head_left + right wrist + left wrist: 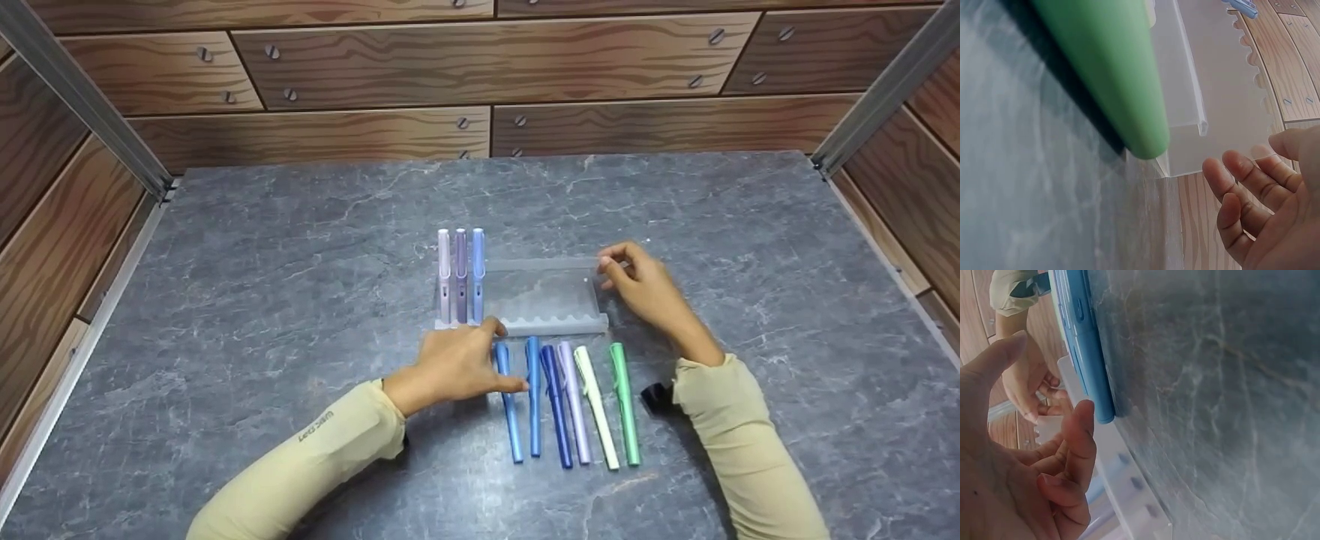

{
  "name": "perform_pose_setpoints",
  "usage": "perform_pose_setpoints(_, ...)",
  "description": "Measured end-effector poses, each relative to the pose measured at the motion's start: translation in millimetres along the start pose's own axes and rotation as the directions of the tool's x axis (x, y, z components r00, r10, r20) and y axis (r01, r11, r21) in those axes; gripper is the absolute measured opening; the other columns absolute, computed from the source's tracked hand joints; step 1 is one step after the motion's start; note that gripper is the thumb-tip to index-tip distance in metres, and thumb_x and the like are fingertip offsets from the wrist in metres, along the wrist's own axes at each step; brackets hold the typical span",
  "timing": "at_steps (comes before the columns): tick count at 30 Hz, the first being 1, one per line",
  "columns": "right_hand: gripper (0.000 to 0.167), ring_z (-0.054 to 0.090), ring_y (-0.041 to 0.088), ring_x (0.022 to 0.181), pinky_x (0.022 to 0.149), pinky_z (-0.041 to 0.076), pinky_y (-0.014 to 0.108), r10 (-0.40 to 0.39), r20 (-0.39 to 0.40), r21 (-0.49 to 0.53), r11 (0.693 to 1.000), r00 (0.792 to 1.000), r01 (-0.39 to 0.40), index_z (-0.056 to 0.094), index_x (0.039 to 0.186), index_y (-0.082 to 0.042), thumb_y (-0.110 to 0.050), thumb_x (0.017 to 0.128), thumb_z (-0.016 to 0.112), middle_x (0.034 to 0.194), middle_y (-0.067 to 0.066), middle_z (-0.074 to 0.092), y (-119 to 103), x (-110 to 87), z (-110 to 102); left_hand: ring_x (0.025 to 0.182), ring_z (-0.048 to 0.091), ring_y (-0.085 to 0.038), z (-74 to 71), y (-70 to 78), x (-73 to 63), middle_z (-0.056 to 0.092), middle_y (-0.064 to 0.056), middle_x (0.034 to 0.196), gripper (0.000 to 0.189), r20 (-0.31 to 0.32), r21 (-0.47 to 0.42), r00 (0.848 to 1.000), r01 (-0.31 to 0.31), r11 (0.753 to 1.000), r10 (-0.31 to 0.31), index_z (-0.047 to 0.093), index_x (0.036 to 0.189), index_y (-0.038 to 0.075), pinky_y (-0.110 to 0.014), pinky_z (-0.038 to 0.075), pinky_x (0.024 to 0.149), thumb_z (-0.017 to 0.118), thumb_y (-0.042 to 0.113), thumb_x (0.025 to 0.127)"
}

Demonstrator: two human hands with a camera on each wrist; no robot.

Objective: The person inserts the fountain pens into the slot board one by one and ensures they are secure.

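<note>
A clear pen stand (pixel 540 292) with a scalloped top and front edge sits mid-table. Upright at its left end are a pale lilac pen (pixel 445 277), a purple pen (pixel 461 277) and a periwinkle pen (pixel 478 277). My left hand (pixel 459 364) reaches over the nearest blue pen (pixel 510 420), thumb spread, fingers loosely bent and holding nothing. My right hand (pixel 641 289) pinches the stand's right edge near the back; in the right wrist view, thumb and a fingertip lie on either side of the clear sheet (pixel 1224 112).
In front of the stand lie another blue pen (pixel 534 405), a dark blue pen (pixel 558 412), a lavender pen (pixel 576 412), a pale green pen (pixel 597 412) and a green pen (pixel 625 412). Wood-patterned walls (pixel 487 67) enclose the grey marbled table (pixel 300 262).
</note>
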State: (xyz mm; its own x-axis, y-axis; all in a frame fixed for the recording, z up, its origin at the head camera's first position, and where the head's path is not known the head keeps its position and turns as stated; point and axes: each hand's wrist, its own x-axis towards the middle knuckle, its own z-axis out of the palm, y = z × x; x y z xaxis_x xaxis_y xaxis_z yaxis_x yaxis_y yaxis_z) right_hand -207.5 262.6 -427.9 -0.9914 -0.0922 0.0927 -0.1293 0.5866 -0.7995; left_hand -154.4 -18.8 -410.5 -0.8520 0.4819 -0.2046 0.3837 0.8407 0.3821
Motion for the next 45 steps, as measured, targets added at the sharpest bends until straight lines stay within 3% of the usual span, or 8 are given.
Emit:
perform_pose_setpoints(10, 0.031, 0.069, 0.032, 0.086, 0.072, 0.048, 0.015, 0.002, -0.005, -0.005, 1.0, 1.0, -0.002, 0.054, 0.117, 0.002, -0.024, 0.102, 0.047, 0.105, 0.022, 0.064, 0.2, -0.8, 1.1, 0.075, 0.061, -0.019, 4.1, 2.7, 1.0, 0.069, -0.003, 0.09, 0.082, 0.037, 0.049, 0.999, 0.006, 0.999, -0.008, 0.057, 0.128, 0.013, -0.038, 0.049, 0.065, 0.073, 0.067, 0.068)
perform_pose_setpoints(18, 0.031, 0.068, 0.033, 0.087, 0.071, 0.048, 0.015, 0.004, -0.001, -0.012, 1.0, 1.0, -0.004, 0.055, 0.118, 0.002, -0.024, 0.102, 0.047, 0.106, 0.022, 0.064, 0.8, -1.2, 2.2, 0.067, 0.057, -0.016, 7.8, 6.9, 3.9, 0.067, -0.001, 0.084, 0.078, 0.082, 0.057, 0.996, 0.033, 0.998, -0.037, 0.058, 0.125, 0.01, -0.029, 0.042, 0.056, 0.075, 0.061, 0.069)
perform_pose_setpoints(26, 0.03, 0.069, 0.033, 0.085, 0.074, 0.053, 0.027, 0.001, 0.005, 0.003, 1.0, 1.0, -0.001, 0.054, 0.117, 0.003, -0.021, 0.102, 0.046, 0.104, 0.023, 0.063, 0.0, -0.1, 2.4, 0.071, 0.06, -0.019, 11.4, 10.1, 6.0, 0.066, -0.001, 0.083, 0.074, 0.064, 0.075, 0.996, 0.062, 0.995, -0.066, 0.058, 0.12, 0.01, -0.032, 0.043, 0.058, 0.079, 0.057, 0.067)
perform_pose_setpoints(35, 0.032, 0.069, 0.033, 0.085, 0.073, 0.05, 0.02, -0.001, -0.002, -0.006, 1.0, 1.0, 0.001, 0.054, 0.118, 0.004, -0.023, 0.102, 0.046, 0.104, 0.022, 0.063, -0.7, 0.5, 1.1, 0.091, 0.067, -0.032, 16.4, 16.2, 8.5, 0.07, -0.009, 0.097, 0.071, 0.049, 0.062, 0.992, 0.116, 0.991, -0.119, 0.056, 0.121, 0.011, -0.043, 0.051, 0.072, 0.081, 0.052, 0.068)
perform_pose_setpoints(45, 0.03, 0.069, 0.033, 0.084, 0.069, 0.048, 0.015, -0.001, -0.018, -0.005, 1.0, 1.0, 0.001, 0.055, 0.116, 0.003, -0.022, 0.102, 0.046, 0.103, 0.022, 0.064, -0.4, 0.8, 2.1, 0.09, 0.067, -0.028, 17.9, 18.1, 10.2, 0.07, -0.008, 0.097, 0.066, 0.066, 0.04, 0.991, 0.116, 0.992, -0.119, 0.053, 0.121, 0.01, -0.043, 0.053, 0.074, 0.081, 0.04, 0.07)
